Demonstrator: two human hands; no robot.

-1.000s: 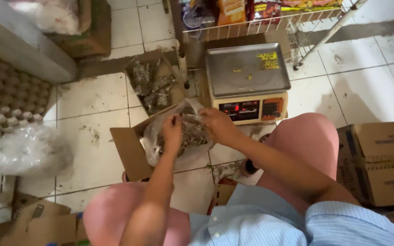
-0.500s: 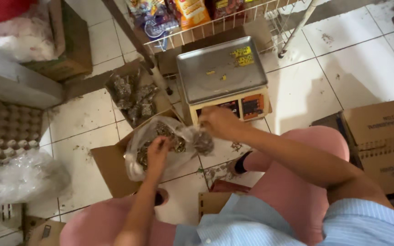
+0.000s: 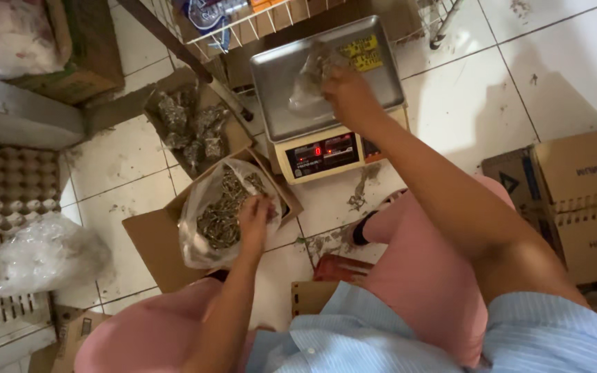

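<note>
**Small bag on the scale, large bag on the floor**

The right hand (image 3: 343, 90) reaches out to about 12 o'clock and is closed around a small clear plastic bag (image 3: 309, 76) with a little dark dried stuff in it. The bag rests on the steel pan (image 3: 278, 97) of a digital weighing scale (image 3: 323, 153) that stands on the tiled floor (image 3: 492, 76); the scale's red display is lit on the side facing the person.

The left hand (image 3: 256, 217) is at about 9 o'clock from the scale's display, lower in the view. Its fingers are bent down into the open mouth of a large clear plastic bag (image 3: 205, 228) filled with small dried fish; whether the fingers are pinching any of them cannot be told. That bag sits in an opened cardboard box (image 3: 150, 242) lying flat on the floor, between the person's knees and the scale.

At 10 o'clock from the large bag another cardboard box (image 3: 229, 141) holds several filled small bags (image 3: 188, 128). Beyond the scale, at 12 o'clock, is a white wire rack (image 3: 243, 24) with packaged goods. At the far left, at 9 o'clock, lie grey egg trays (image 3: 8, 186) and a crumpled clear plastic sheet (image 3: 43, 252). Brown cartons (image 3: 582, 200) stand at 3 o'clock. The person wears pink trousers and a light blue striped shirt.
</note>
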